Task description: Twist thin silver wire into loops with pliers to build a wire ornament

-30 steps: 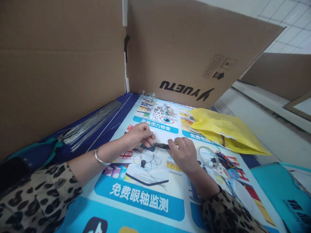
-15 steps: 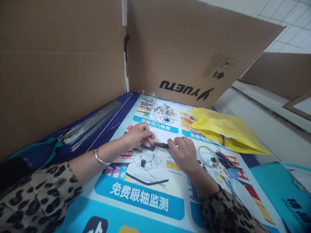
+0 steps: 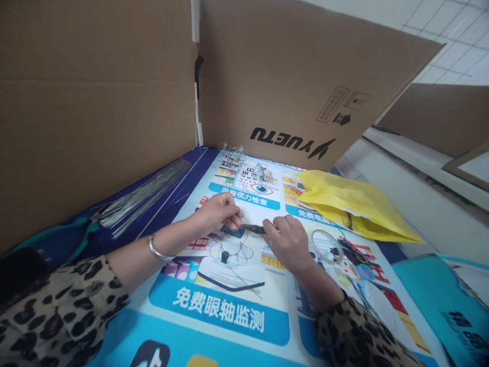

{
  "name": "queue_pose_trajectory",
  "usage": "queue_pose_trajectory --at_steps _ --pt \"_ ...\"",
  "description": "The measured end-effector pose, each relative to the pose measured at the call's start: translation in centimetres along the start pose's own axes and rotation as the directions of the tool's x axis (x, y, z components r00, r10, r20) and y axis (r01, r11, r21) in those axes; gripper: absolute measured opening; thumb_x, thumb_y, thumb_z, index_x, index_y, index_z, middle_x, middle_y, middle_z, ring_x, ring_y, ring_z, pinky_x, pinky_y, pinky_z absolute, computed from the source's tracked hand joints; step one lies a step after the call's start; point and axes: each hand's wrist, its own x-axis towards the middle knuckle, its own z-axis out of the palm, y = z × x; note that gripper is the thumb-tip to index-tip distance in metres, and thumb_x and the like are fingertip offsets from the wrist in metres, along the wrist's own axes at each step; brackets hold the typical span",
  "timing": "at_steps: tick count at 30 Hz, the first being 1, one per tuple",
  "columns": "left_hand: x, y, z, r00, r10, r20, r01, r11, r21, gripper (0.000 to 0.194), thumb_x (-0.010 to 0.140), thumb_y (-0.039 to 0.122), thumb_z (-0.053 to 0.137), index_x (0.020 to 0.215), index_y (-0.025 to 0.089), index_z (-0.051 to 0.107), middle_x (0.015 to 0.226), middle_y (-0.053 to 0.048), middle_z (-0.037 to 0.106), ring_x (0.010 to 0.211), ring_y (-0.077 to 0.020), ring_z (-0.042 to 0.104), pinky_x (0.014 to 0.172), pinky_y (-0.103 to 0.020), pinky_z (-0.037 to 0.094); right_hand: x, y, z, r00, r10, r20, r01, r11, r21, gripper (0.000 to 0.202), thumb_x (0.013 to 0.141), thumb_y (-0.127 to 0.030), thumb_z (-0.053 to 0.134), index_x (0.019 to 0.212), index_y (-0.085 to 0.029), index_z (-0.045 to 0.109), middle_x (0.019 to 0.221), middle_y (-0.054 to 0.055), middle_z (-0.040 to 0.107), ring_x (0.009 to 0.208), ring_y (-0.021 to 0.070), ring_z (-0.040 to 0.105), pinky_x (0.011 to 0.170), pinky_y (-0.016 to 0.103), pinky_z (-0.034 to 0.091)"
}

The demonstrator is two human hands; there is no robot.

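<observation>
Wrapped in my right hand (image 3: 287,239) is a pair of dark-jawed pliers (image 3: 252,229), its tip pointing left. The jaws reach the fingertips of my left hand (image 3: 223,210), which are pinched together. Whatever lies between those fingertips is too small to make out. Just below the pliers, a looped wire piece (image 3: 240,252) with a small black part (image 3: 224,256) rests on the printed poster (image 3: 219,334). Several short straight wires (image 3: 244,278) lie nearer to me.
A bundle of silver wires (image 3: 133,204) lies at left beside teal handles (image 3: 82,239). Cardboard walls (image 3: 267,81) stand behind. On the right are a yellow bag (image 3: 344,199), a tape roll (image 3: 327,246), coloured cords (image 3: 355,255) and a teal bag (image 3: 431,300). Tangled wire (image 3: 233,149) sits at the back.
Almost nothing differs. The hands and pliers hold nearly the same position, and the view has shifted very slightly.
</observation>
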Motion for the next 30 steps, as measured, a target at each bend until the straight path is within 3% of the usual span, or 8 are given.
queue_pose_trajectory --at_steps 19,24,30 --pt "-0.2 1.0 0.3 0.996 0.061 0.058 -0.069 0.989 0.135 0.017 0.078 0.014 0.053 0.069 0.016 0.039 0.068 -0.003 0.062 0.053 -0.0108 0.061 0.047 -0.021 0.049 -0.1 -0.1 -0.3 0.997 -0.03 0.077 0.016 0.985 0.172 0.031 0.087 -0.043 0.044 0.074 -0.018 0.057 0.065 0.002 0.056 0.063 0.0123 0.047 0.055 0.026 0.026" --pt "-0.1 0.7 0.0 0.988 0.11 0.112 -0.128 0.977 0.173 0.015 0.079 0.017 0.053 0.07 0.016 0.041 0.067 -0.001 0.062 0.054 -0.0092 0.061 0.048 -0.019 0.05 0.2 -0.1 -0.7 0.975 0.023 0.223 -0.08 0.965 0.25 0.034 0.087 -0.045 0.041 0.076 -0.019 0.059 0.067 0.001 0.061 0.062 0.0106 0.052 0.053 0.025 0.025" --pt "-0.2 0.6 -0.1 0.979 0.142 0.148 -0.183 0.931 0.317 0.01 0.081 0.018 0.049 0.072 0.016 0.044 0.069 -0.002 0.062 0.056 -0.0104 0.062 0.052 -0.022 0.051 0.6 0.0 -1.3 0.878 0.04 0.477 -0.224 0.915 0.335 0.035 0.088 -0.046 0.037 0.076 -0.021 0.057 0.074 0.0 0.065 0.066 0.011 0.057 0.054 0.023 0.028"
